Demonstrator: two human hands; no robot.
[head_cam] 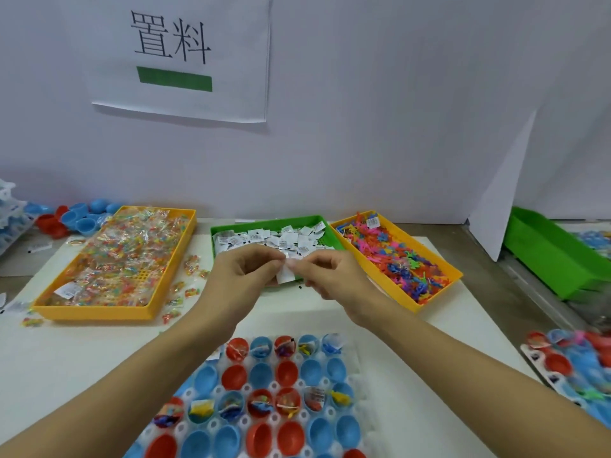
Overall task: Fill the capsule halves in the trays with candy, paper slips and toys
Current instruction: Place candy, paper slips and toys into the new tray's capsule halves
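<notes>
My left hand and my right hand meet over the near edge of the green tray of white paper slips. Both pinch white paper slips between thumb and fingers. Below my forearms lies a white capsule tray with red and blue capsule halves. Its far row and third row hold candy, slips and toys. The second and nearest rows are empty. An orange tray of wrapped candy stands to the left. On the right, an orange tray holds colourful plastic toys.
Loose candy packets lie around the candy tray. Spare red and blue capsule halves are piled at the back left. A second filled capsule tray sits at the right edge, a green bin behind it. A white wall with a paper sign closes off the back.
</notes>
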